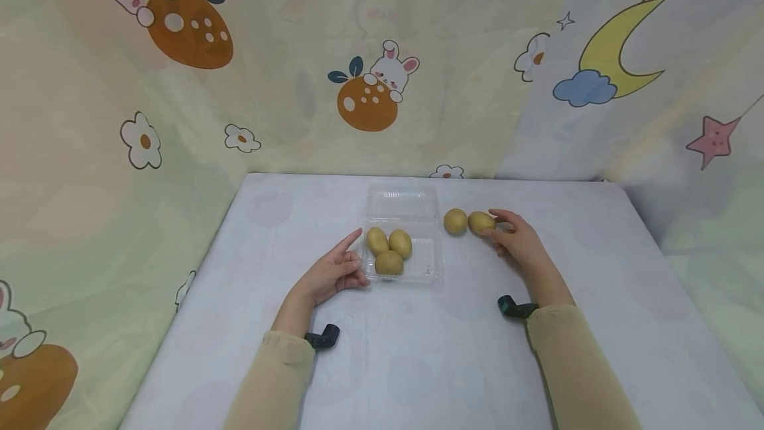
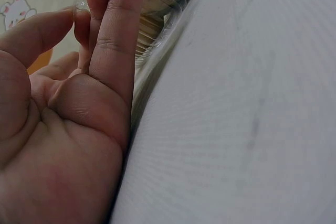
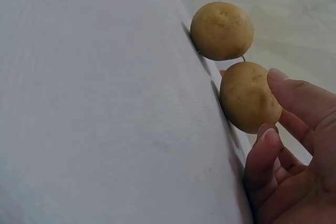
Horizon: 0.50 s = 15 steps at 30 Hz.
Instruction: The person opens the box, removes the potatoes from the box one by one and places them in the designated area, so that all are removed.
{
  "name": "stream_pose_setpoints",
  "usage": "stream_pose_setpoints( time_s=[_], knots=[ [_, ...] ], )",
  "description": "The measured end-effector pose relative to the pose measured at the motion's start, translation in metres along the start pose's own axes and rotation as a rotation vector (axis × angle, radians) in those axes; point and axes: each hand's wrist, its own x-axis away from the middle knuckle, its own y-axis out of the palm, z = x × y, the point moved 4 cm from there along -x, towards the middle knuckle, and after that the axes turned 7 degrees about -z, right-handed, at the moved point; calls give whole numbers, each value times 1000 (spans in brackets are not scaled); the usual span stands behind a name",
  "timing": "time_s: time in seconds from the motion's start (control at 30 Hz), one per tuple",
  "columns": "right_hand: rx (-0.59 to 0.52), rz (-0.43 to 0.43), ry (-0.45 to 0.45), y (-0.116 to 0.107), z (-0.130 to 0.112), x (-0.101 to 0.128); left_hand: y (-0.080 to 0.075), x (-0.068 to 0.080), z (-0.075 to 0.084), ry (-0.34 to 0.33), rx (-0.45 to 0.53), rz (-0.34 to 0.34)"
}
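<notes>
Evidently the held potato (image 1: pixel 478 223) is the thing in hand, right of centre in the head view. The right hand (image 1: pixel 522 241) bends its thumb and fingertips round it, only partly closed. The potato seems to sit on the white-covered table (image 1: pixel 418 357), just beside a second loose potato (image 1: pixel 455 221) on its left.

Further left, near the middle of the frame, the lower half of a clear plastic clamshell (image 1: pixel 424 261) holds three potatoes (image 1: pixel 389 263), its lid (image 1: pixel 402 204) lying open above. The left hand (image 1: pixel 334 274) is at the clamshell's left edge, index extended, the other fingers loosely bent, with no clear grip on it.

The step appears to be picking up a potato to join those three; the next move likely calls for a firm pinch and a lift clear of its neighbour.
</notes>
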Motion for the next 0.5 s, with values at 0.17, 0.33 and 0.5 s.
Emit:
stream_pose_setpoints(
  time_s=[0.17, 0.33, 0.5],
  knots=[
    [-35, 7, -1, -1, -6, 4, 0, 0, 1, 2, 4, -3],
    [-42, 12, -6, -4, -11, 7, 0, 0, 0, -1, 2, -5],
    [-19, 28, 7, -9, -22, 9, -1, -1, 0, -1, -9, -7]
  ],
)
